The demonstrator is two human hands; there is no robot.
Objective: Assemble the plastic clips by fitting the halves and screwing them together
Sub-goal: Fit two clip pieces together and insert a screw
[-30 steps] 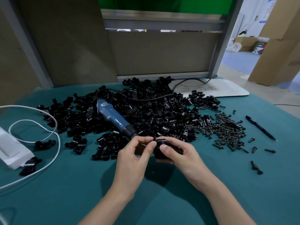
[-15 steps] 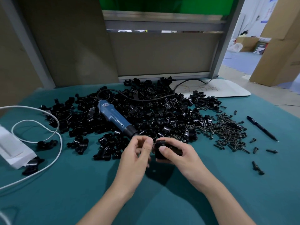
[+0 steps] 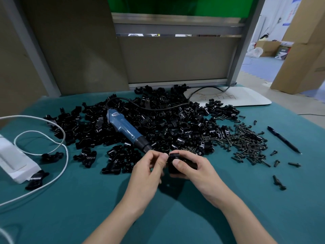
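Held clip [image 3: 173,167] partly behind right hand [image 3: 197,170]

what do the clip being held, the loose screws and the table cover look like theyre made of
Clip in the right hand: black moulded plastic by the look, smooth with a slight sheen.
Screws: likely dark-finished metal, small glints on heads and shanks.
Table cover: teal fabric or felt-like mat, matte, no reflections; weave too fine to tell.

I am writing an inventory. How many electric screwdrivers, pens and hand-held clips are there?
Electric screwdriver: 1
Pen: 1
Clip in the right hand: 1
Total: 3
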